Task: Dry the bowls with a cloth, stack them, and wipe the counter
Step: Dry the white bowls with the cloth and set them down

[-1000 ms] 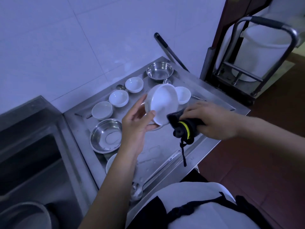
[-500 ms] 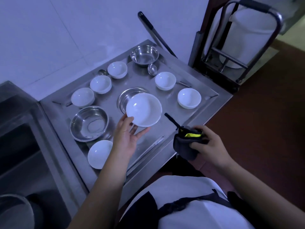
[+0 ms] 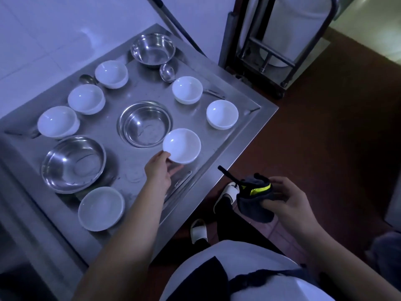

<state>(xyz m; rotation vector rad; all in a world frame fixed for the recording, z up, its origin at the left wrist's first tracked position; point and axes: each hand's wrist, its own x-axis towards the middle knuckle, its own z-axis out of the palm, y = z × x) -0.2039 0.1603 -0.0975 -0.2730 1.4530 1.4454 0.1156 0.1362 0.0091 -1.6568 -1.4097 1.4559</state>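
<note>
My left hand grips the near rim of a white bowl, held upright low over the steel counter, next to a steel bowl in the middle. My right hand holds a bunched dark cloth with a yellow stripe, off the counter's front edge above the floor. Several more white bowls stand singly on the counter: one at the near left, three along the back left, two at the right.
Two other steel bowls sit at the left and at the back. A ladle lies beside the back one. A sink lies to the left, a metal trolley with a white bucket to the right. A dark handle leans on the tiled wall.
My left hand has lowered the white bowl from in front of me toward the counter, turning it upright. My right hand has drawn the cloth away from the bowl, back past the counter edge.
</note>
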